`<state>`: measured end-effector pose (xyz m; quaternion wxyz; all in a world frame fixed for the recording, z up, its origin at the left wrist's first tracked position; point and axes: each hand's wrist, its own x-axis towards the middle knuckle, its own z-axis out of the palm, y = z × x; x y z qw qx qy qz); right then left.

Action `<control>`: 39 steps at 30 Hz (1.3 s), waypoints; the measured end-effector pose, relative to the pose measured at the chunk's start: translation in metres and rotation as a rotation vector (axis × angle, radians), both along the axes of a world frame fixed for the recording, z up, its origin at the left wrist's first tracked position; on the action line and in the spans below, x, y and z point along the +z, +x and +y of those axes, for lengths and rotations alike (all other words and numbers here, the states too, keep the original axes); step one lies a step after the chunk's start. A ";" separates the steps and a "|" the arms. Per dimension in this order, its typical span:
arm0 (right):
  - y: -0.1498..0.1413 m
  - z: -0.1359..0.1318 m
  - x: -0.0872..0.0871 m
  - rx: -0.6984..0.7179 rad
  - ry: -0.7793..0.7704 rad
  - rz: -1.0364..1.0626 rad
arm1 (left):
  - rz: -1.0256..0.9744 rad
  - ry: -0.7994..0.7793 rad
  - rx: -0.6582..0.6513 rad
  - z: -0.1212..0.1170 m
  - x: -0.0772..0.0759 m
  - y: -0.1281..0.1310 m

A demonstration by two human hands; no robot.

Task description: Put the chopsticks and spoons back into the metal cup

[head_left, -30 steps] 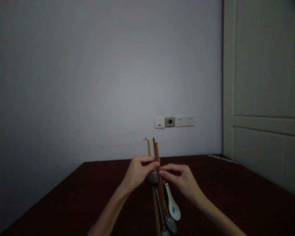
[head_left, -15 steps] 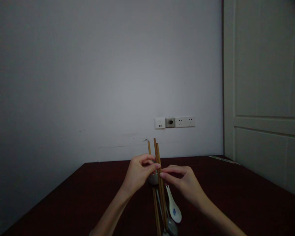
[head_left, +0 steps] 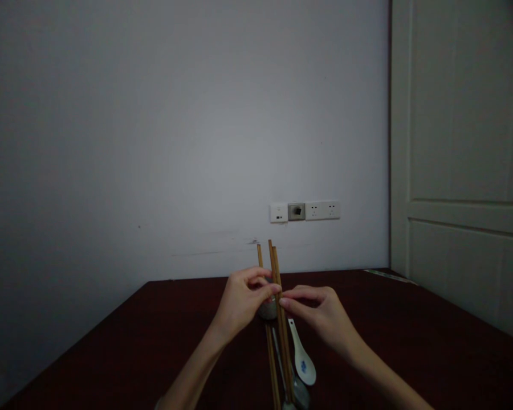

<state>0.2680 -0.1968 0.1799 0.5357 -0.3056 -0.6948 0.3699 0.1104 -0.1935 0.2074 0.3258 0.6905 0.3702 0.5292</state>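
Observation:
Two wooden chopsticks (head_left: 284,341) stand tilted over the table, side by side, with both my hands on them. My left hand (head_left: 248,299) pinches them between thumb and fingers from the left. From the right, my right hand (head_left: 314,307) has its thumb and fingertips closed on the same pair. Behind my left hand, a round holder (head_left: 268,310) is partly hidden, and another chopstick (head_left: 260,256) sticks up there. Below lie more chopsticks (head_left: 272,367), a white spoon (head_left: 303,361) with a blue mark, and metal spoons (head_left: 300,393), partly covered by the held chopsticks.
The dark red table (head_left: 128,347) reaches back to a pale wall (head_left: 196,142) with sockets and a switch (head_left: 296,211). A white panelled door (head_left: 461,142) stands on the right. A flat strip (head_left: 389,276) lies at the table's far right edge.
Very little differs. Both hands keep their pinch on the chopsticks, and the view has shifted slightly.

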 end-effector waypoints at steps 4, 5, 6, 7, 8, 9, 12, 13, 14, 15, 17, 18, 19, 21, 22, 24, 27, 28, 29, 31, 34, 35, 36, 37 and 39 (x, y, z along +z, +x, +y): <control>0.000 -0.001 0.001 -0.012 -0.002 -0.002 | -0.009 -0.010 -0.006 -0.001 0.000 0.001; 0.000 -0.001 0.001 -0.019 0.003 -0.004 | -0.010 -0.011 -0.005 -0.001 0.000 0.001; 0.000 -0.002 0.001 -0.024 0.007 -0.006 | -0.010 -0.010 -0.003 -0.001 0.000 0.001; 0.000 -0.001 0.001 -0.029 0.010 -0.008 | -0.009 -0.009 0.000 -0.001 0.000 0.001; 0.000 -0.001 0.001 -0.029 0.012 -0.012 | -0.007 -0.006 0.004 -0.002 0.000 0.001; 0.000 -0.001 0.001 -0.027 0.015 -0.016 | -0.004 -0.003 0.007 -0.002 0.000 0.001; 0.001 -0.001 0.001 -0.028 0.024 -0.029 | 0.002 0.006 0.013 -0.002 -0.002 0.001; 0.001 -0.001 0.002 -0.028 0.026 -0.033 | 0.004 0.010 0.013 -0.001 -0.002 0.001; 0.001 -0.001 0.002 -0.028 0.028 -0.036 | 0.006 0.014 0.012 -0.001 -0.002 0.000; 0.001 -0.001 0.002 -0.027 0.031 -0.039 | 0.006 0.016 0.009 -0.001 -0.003 0.000; 0.001 -0.001 0.003 -0.028 0.044 -0.045 | 0.004 0.017 0.003 0.000 -0.003 0.000; 0.002 -0.001 0.003 -0.031 0.050 -0.047 | 0.001 0.016 -0.002 0.000 -0.003 0.000; 0.002 -0.001 0.003 -0.034 0.055 -0.049 | -0.002 0.015 -0.006 0.000 -0.003 0.000; 0.002 0.000 0.002 -0.037 0.059 -0.054 | -0.010 0.014 -0.012 0.000 -0.003 0.001; 0.002 0.000 0.002 -0.039 0.061 -0.057 | -0.016 0.013 -0.015 0.001 -0.003 0.001; 0.002 0.000 0.002 -0.048 0.068 -0.064 | -0.034 0.004 -0.022 0.001 -0.004 0.001; 0.003 0.000 0.002 -0.069 0.084 -0.072 | -0.064 -0.031 -0.055 0.003 -0.005 0.001; 0.003 0.000 0.002 -0.068 0.089 -0.075 | -0.074 -0.045 -0.068 0.003 -0.005 0.001; 0.003 0.000 0.003 -0.063 0.093 -0.076 | -0.083 -0.060 -0.081 0.004 -0.005 0.001; 0.003 0.000 0.003 -0.055 0.099 -0.080 | -0.103 -0.085 -0.091 0.004 -0.004 0.001; 0.002 -0.001 0.004 -0.062 0.101 -0.081 | -0.111 -0.101 -0.085 0.003 -0.003 0.001; 0.002 -0.001 0.004 -0.064 0.102 -0.082 | -0.106 -0.101 -0.083 0.003 -0.003 0.001; 0.002 -0.001 0.004 -0.061 0.104 -0.083 | -0.101 -0.099 -0.079 0.003 -0.003 0.001; 0.003 -0.001 0.004 -0.058 0.108 -0.085 | -0.096 -0.098 -0.076 0.003 -0.003 0.000; 0.003 -0.001 0.004 -0.055 0.120 -0.089 | -0.089 -0.093 -0.070 0.003 -0.003 0.000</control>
